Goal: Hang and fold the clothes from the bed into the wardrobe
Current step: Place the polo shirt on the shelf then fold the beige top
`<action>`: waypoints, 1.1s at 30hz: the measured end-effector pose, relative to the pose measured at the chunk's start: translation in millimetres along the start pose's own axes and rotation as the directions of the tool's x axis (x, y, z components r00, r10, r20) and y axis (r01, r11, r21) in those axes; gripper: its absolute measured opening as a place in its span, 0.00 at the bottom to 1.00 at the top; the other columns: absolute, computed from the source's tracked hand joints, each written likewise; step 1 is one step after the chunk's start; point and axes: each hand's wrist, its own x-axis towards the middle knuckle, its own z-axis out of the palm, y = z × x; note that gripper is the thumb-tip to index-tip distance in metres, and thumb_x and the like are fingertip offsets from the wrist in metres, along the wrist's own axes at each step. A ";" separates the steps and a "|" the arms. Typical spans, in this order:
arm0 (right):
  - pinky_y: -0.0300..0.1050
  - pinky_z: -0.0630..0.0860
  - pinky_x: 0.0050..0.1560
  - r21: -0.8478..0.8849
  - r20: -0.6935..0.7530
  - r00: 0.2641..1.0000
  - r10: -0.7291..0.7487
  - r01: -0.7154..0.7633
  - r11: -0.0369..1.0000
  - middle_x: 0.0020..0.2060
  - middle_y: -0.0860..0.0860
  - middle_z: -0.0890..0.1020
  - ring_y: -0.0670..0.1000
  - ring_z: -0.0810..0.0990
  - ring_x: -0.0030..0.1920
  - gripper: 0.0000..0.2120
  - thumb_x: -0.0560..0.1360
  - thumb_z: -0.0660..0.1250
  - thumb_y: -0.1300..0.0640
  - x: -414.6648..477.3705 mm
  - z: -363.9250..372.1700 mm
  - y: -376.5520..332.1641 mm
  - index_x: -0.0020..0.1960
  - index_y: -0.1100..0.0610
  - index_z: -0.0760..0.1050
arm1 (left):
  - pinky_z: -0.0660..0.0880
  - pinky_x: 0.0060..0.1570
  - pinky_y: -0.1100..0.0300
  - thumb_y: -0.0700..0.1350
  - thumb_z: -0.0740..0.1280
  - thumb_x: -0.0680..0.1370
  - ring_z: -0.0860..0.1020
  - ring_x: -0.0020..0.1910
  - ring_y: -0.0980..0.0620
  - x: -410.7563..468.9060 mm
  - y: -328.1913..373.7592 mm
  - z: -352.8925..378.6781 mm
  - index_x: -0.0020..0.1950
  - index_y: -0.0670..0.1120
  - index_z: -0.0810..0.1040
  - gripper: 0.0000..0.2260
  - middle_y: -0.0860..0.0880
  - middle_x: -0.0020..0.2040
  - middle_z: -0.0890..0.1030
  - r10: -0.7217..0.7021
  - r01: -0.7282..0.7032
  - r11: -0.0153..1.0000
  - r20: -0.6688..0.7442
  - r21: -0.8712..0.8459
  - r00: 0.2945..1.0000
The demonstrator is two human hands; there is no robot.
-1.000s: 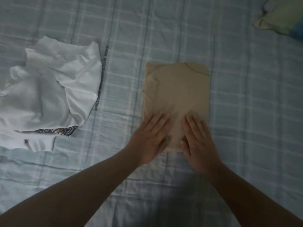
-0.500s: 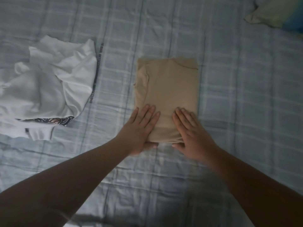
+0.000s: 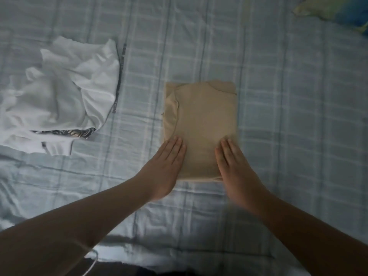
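Observation:
A tan garment (image 3: 201,124) lies folded into a neat rectangle in the middle of the bed. My left hand (image 3: 165,168) lies flat with straight fingers along its near left edge. My right hand (image 3: 235,168) lies flat along its near right edge, fingers straight and together. Both hands touch the garment's sides near its bottom corners. A crumpled white garment (image 3: 59,100) with a dark patterned trim sits in a heap at the left.
The bed is covered by a pale blue checked sheet (image 3: 288,116). A yellow-green and blue pillow (image 3: 338,8) lies at the top right corner. The bed's near edge with a thin white cord (image 3: 91,265) shows at the bottom.
My hands have slid apart from the top of the tan garment's near end to its left and right edges. The garment stays folded in place.

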 end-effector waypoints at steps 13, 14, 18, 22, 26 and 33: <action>0.49 0.49 0.77 0.201 0.305 0.952 0.016 -0.081 0.976 0.76 0.66 0.63 0.64 0.60 0.77 0.38 0.67 0.65 0.65 -45.0 -14.2 -24.6 0.76 0.68 0.61 | 0.27 0.73 0.61 0.43 0.59 0.79 0.33 0.78 0.47 -34.6 20.9 -5.8 0.80 0.39 0.39 0.36 0.39 0.81 0.39 0.098 -0.017 0.976 0.370 -0.217 0.924; 0.46 0.55 0.76 0.285 0.343 0.939 0.027 -0.131 0.950 0.75 0.62 0.66 0.62 0.65 0.75 0.35 0.69 0.66 0.64 -42.1 -25.5 -15.6 0.76 0.64 0.64 | 0.28 0.70 0.66 0.41 0.58 0.80 0.35 0.78 0.51 -29.2 15.9 -16.2 0.81 0.41 0.42 0.35 0.42 0.81 0.41 0.097 0.054 0.938 0.409 -0.342 0.908; 0.39 0.68 0.43 0.363 0.529 0.842 0.103 -0.334 0.870 0.49 0.55 0.83 0.57 0.81 0.53 0.15 0.69 0.65 0.53 -0.4 -73.7 29.1 0.53 0.56 0.80 | 0.63 0.64 0.64 0.49 0.63 0.77 0.70 0.70 0.50 4.6 -18.7 -59.1 0.73 0.49 0.72 0.23 0.50 0.71 0.72 -0.018 0.478 0.630 0.604 -0.612 0.797; 0.32 0.72 0.31 0.602 0.589 0.804 0.084 -0.505 0.618 0.33 0.47 0.82 0.42 0.82 0.33 0.04 0.70 0.71 0.54 38.2 -92.6 74.4 0.40 0.54 0.80 | 0.73 0.44 0.60 0.55 0.70 0.63 0.80 0.41 0.55 35.1 -65.5 -80.4 0.45 0.44 0.86 0.18 0.51 0.41 0.84 -0.045 0.517 0.209 0.520 -0.830 0.853; 0.38 0.77 0.31 0.783 0.551 0.813 0.187 -0.581 0.220 0.29 0.51 0.80 0.45 0.81 0.31 0.12 0.78 0.65 0.63 65.0 -82.8 99.2 0.36 0.57 0.79 | 0.80 0.47 0.54 0.55 0.71 0.72 0.83 0.45 0.47 57.0 -92.7 -72.4 0.50 0.44 0.86 0.16 0.45 0.46 0.85 -0.223 0.417 -0.110 0.431 -0.902 0.875; 0.43 0.70 0.46 0.785 0.277 0.764 0.583 -0.530 0.321 0.53 0.56 0.81 0.57 0.80 0.52 0.14 0.83 0.58 0.48 101.8 -50.9 83.2 0.58 0.56 0.75 | 0.80 0.50 0.50 0.72 0.63 0.71 0.83 0.50 0.51 83.6 -68.8 -53.7 0.60 0.50 0.79 0.30 0.49 0.52 0.85 -0.533 0.441 0.002 0.372 -0.898 0.760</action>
